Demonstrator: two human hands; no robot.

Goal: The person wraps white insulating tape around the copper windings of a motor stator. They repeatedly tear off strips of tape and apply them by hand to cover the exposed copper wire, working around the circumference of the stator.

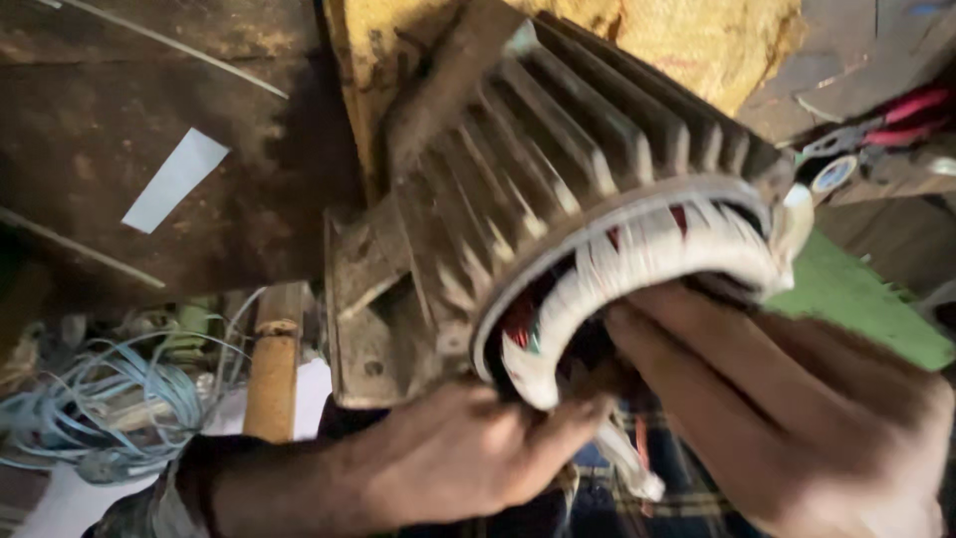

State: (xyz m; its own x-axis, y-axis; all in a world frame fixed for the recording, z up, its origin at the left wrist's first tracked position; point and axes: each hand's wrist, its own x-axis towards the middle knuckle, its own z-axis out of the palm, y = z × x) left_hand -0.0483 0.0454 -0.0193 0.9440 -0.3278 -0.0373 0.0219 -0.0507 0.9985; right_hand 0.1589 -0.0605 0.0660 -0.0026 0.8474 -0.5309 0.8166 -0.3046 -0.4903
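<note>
A dirty brown wooden bench (119,110) sits behind. The left hand (468,458) and right hand (797,408) both curl tight around the big grey ribbed metal motor shell (558,169), fingers on its white wire windings (657,254).

The finned motor housing (558,169) is dull, grimy cast metal; its winding (637,269) is wrapped in white matt cloth tape.

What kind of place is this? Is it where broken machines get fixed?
Probably a motor repair workshop. Both hands work on a finned motor housing with white-wrapped windings, near a tangle of blue wire and red-handled pliers.
</note>
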